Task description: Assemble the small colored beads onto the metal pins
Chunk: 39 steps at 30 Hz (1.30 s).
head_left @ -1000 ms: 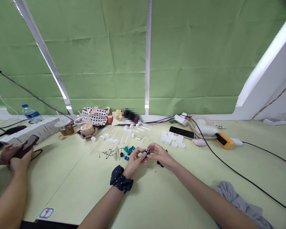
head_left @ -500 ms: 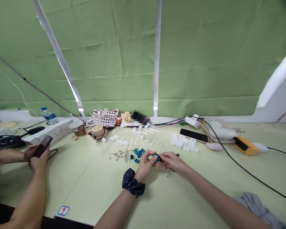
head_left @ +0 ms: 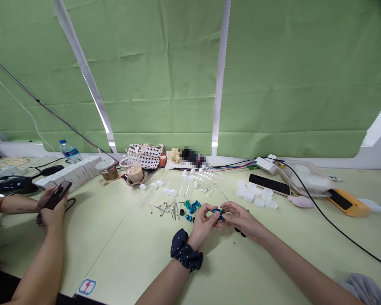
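My left hand (head_left: 205, 220) and my right hand (head_left: 241, 217) meet over the pale green table (head_left: 139, 254), fingertips pinched together on a small blue and black bead piece (head_left: 218, 211). A dark dotted scrunchie (head_left: 186, 255) sits on my left wrist. Just left of my hands lie several loose blue beads (head_left: 192, 206), a black bead (head_left: 182, 212) and a scatter of thin metal pins (head_left: 167, 208). A small black piece (head_left: 240, 231) lies under my right hand.
White caps (head_left: 255, 196) and clear tubes (head_left: 193, 178) lie beyond my hands, with a dark phone (head_left: 269, 184), an orange device (head_left: 346, 201) and a black cable (head_left: 336, 226) to the right. Another person's hands (head_left: 52, 203) hold a phone at the left. Drink cups (head_left: 133, 171) stand behind.
The view has shifted left, so everything sits further right in the picture. My hands stay pinched together on the bead piece.
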Motion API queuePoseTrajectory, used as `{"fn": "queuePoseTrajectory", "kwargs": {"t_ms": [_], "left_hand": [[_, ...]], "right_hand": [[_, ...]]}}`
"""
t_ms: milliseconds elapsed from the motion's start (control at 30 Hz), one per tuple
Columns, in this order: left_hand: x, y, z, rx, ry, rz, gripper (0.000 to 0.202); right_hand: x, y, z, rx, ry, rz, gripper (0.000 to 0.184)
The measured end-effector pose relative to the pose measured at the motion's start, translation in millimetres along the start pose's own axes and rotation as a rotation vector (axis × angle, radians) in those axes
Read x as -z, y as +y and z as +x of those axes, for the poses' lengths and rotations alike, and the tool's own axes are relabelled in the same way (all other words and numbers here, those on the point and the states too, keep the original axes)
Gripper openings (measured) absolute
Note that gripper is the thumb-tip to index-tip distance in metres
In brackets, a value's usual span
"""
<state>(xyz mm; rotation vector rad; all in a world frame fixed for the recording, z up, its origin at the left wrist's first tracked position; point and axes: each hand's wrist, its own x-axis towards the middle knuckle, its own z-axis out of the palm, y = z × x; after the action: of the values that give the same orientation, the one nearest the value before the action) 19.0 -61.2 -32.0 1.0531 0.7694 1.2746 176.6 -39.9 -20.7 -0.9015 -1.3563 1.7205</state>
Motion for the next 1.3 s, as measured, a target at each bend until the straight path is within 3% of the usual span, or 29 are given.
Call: {"fn": "queuePoseTrajectory", "kwargs": {"t_ms": [133,267,433,567,733,867,1000,1100,1167,1300], "left_hand": [[-0.4,1.8,0.1,0.019,-0.013,0.005,0.032],[-0.8,3.5,-0.2,0.010,-0.011,0.014,0.032],[-0.3,4.1,-1.2,0.016,-0.023,0.029,0.030],[1.8,2.1,-0.4,0.000,-0.026,0.027,0.029],[3.6,0.5,1.5,0.004,-0.034,0.046,0.028],[4.1,1.3,2.6,0.006,-0.007,0.047,0.031],[5.2,3.5,3.8,0.009,0.008,0.067,0.033],[6.0,5.4,4.2,0.004,0.023,0.080,0.033],[6.2,6.1,4.0,-0.001,0.024,0.083,0.033],[5.6,7.2,3.1,-0.003,0.008,0.081,0.031]], "right_hand": [[-0.3,1.2,0.2,-0.079,-0.049,-0.023,0.038],[-0.8,1.3,0.0,0.025,-0.008,-0.011,0.036],[-4.2,2.2,-0.6,-0.064,-0.038,-0.020,0.037],[-7.3,1.3,-1.0,0.028,0.038,-0.047,0.039],[-9.8,0.3,-0.9,-0.075,-0.009,-0.029,0.041],[-8.2,2.1,1.1,0.064,0.057,-0.013,0.041],[-6.8,3.6,3.9,-0.039,0.041,0.002,0.039],[-6.4,1.3,4.3,0.027,0.056,-0.013,0.040],[-6.9,-1.0,4.0,0.053,0.069,0.012,0.050],[-8.3,-2.1,5.0,-0.075,0.035,-0.009,0.040]]}}
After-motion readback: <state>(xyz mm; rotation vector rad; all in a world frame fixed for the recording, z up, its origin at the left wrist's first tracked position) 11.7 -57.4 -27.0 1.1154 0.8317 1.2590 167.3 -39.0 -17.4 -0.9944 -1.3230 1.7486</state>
